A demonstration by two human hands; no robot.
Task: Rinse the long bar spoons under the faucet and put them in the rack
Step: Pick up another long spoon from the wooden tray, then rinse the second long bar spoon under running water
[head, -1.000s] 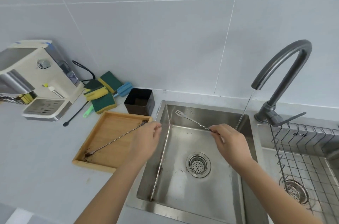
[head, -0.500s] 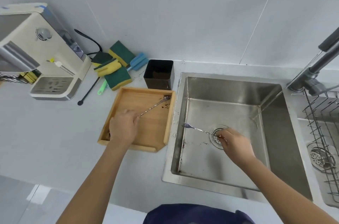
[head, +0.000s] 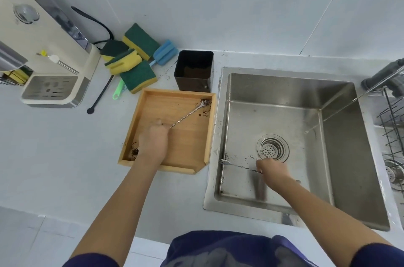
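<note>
Holding one long spoon (head: pixel 188 113) in the wooden tray (head: pixel 134 133), the left hand (head: pixel 153 142) is pinching its near end; its bowl is pointing away toward the sink (head: pixel 341 157). The right hand (head: pixel 272 169) is gripping another spoon (head: pixel 236 164) low in the sink, stretching left. The water stream (head: pixel 341 108) is falling to the right, nearer that hand. No writing is showing.

both arms are extended forward; the left hand (head: pixel 153 143) is curled at frame centre-left, the right hand (head: pixel 272 169) is pinched closed lower right of centre.
</note>
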